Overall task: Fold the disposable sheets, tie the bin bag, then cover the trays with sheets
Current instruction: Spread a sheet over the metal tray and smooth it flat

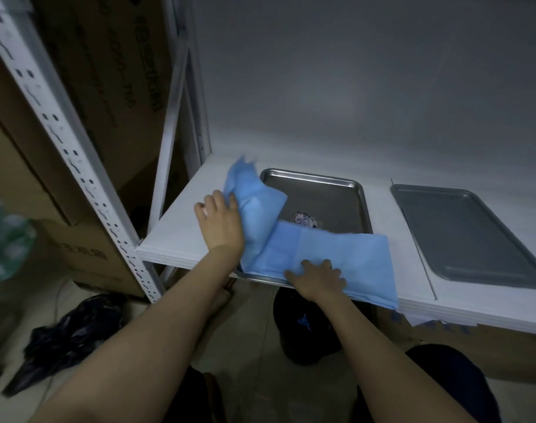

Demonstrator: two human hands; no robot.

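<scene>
A blue disposable sheet (pixel 330 254) lies partly unfolded over the near and left side of a steel tray (pixel 327 199) on the white shelf (pixel 181 236). My left hand (pixel 221 224) grips the sheet's bunched left part at the tray's left edge. With curled fingers, my right hand (pixel 318 279) presses the sheet's near edge at the tray's front rim. A second, bare steel tray (pixel 462 233) sits to the right on the same shelf. A black bin bag (pixel 68 334) lies on the floor at the lower left.
A white slotted rack post (pixel 65 148) rises at the left with cardboard boxes (pixel 86 87) behind it. A dark bin (pixel 306 328) stands under the shelf's front edge. A grey wall backs the shelf.
</scene>
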